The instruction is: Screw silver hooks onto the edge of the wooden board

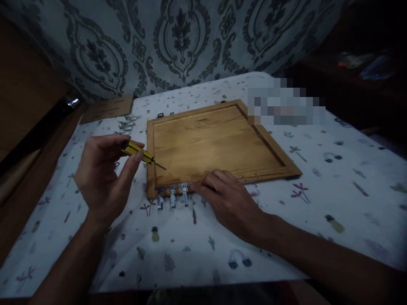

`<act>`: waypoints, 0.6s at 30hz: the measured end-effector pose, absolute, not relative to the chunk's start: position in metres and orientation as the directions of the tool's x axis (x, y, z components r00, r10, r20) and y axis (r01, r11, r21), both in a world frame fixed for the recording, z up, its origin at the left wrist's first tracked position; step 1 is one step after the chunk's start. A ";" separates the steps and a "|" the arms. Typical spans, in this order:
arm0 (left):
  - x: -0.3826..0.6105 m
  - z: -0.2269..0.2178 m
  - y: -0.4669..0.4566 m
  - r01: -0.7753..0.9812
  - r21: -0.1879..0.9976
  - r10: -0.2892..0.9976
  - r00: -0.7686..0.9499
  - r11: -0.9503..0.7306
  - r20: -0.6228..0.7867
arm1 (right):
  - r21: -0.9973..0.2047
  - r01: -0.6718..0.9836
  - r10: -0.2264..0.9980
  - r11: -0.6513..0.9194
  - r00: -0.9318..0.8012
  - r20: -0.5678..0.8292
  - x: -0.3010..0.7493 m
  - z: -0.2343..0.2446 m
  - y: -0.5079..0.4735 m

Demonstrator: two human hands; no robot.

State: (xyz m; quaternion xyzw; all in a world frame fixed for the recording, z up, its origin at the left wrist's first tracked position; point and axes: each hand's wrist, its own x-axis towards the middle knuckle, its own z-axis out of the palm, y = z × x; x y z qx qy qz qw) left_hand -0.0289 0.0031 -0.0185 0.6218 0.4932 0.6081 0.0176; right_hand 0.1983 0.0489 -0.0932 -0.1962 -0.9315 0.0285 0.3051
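A square wooden panel (pixel 216 140) with a raised frame lies flat on a white printed cloth (pixel 333 186). Three small metal brackets (pixel 172 195) stick out from its near edge. My left hand (pixel 103 173) is closed round a yellow-and-black screwdriver (pixel 140 153), whose tip points right at the panel's near-left corner. My right hand (pixel 227 197) rests on the cloth against the panel's near edge, just right of the brackets, fingers curled and pressed down, holding nothing I can make out.
More loose metal hardware (pixel 127 123) lies on the cloth at the back left, beside a brown cardboard piece (pixel 108 108). A patterned wall rises behind. Wooden furniture (pixel 28 106) borders the left side; dark clutter sits at the far right.
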 end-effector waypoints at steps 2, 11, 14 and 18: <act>-0.031 -0.019 0.005 0.586 0.616 0.622 -0.228 -0.527 0.749 | -0.164 0.345 0.375 0.924 -0.738 0.561 0.198 -0.093 0.049; -0.015 -0.015 -0.007 0.554 0.631 0.648 -0.201 -0.544 0.735 | -0.161 0.346 0.376 0.924 -0.751 0.542 0.197 -0.094 0.048; -0.009 -0.015 -0.011 0.546 0.623 0.642 -0.189 -0.560 0.743 | -0.165 0.342 0.375 0.925 -0.757 0.535 0.198 -0.093 0.048; -0.006 -0.017 -0.011 0.548 0.608 0.625 -0.187 -0.574 0.758 | -0.166 0.338 0.372 0.927 -0.759 0.534 0.198 -0.093 0.048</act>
